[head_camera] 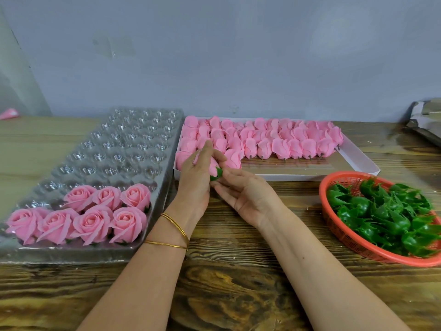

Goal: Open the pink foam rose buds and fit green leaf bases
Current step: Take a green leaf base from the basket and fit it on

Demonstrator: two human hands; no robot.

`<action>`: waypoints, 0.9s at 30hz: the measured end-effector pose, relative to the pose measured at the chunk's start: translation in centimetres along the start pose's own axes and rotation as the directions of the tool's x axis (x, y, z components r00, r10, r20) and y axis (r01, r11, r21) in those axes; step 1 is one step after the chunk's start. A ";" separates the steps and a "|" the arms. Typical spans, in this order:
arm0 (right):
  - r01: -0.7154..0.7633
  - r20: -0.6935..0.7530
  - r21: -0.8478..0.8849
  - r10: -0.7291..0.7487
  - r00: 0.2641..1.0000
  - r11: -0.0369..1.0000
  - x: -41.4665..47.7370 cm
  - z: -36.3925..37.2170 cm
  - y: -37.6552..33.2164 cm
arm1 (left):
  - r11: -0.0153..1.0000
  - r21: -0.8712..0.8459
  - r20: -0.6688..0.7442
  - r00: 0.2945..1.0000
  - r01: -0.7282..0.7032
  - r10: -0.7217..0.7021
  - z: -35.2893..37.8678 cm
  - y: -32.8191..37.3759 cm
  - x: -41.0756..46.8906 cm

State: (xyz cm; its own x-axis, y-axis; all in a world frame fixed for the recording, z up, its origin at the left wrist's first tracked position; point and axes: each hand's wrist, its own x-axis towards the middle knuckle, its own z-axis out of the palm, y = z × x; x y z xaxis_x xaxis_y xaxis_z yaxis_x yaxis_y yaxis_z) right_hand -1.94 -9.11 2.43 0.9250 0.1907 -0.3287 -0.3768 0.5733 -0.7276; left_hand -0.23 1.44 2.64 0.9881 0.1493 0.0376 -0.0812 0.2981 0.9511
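Observation:
My left hand grips a closed pink foam rose bud just in front of the white box. My right hand pinches a green leaf base at the bud's lower end. The white box holds several rows of closed pink buds. A red basket at the right is full of green leaf bases. On the left, a clear plastic tray carries several opened pink roses in its near rows.
Everything sits on a wooden table against a grey wall. A grey wrapped bundle lies at the far right edge. A small pink piece lies at the far left by the wall.

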 end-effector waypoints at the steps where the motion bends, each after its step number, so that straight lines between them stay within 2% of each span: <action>1: -0.005 -0.005 0.005 0.005 1.000 1.000 0.0 0.0 0.0 | 1.000 0.000 0.006 1.000 0.008 -0.008 0.0 0.0 0.0; 7: -0.044 0.038 0.077 0.041 0.998 0.996 -0.3 0.3 -0.1 | 0.999 -0.047 0.053 0.999 -0.004 0.006 -0.2 -0.1 0.1; 13: -0.059 0.077 0.021 0.057 0.995 0.998 -0.3 0.1 -0.2 | 0.999 -0.037 0.064 0.998 -0.001 0.003 -0.3 -0.2 0.2; 19: 0.048 0.047 0.023 -0.049 0.998 0.999 -0.1 0.2 0.1 | 1.000 -0.028 0.082 0.997 0.012 -0.010 -0.3 -0.2 0.1; 24: 0.192 0.053 -0.071 -0.188 0.981 0.979 -0.3 0.3 0.4 | 0.999 -0.019 0.066 0.997 0.030 -0.029 -0.3 -0.3 0.2; 27: 0.226 0.076 -0.071 -0.220 0.972 0.972 -0.3 0.3 0.3 | 0.998 -0.042 0.076 0.996 0.044 -0.041 -0.2 -0.3 0.3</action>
State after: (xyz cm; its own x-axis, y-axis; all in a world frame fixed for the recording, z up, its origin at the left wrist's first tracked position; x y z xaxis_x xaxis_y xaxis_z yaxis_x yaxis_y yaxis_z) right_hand -2.32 -8.72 2.53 0.9863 0.1200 -0.1134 -0.1609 0.5438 -0.8236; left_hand 0.12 1.55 2.28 0.9977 0.0645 0.0220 -0.0429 0.3433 0.9383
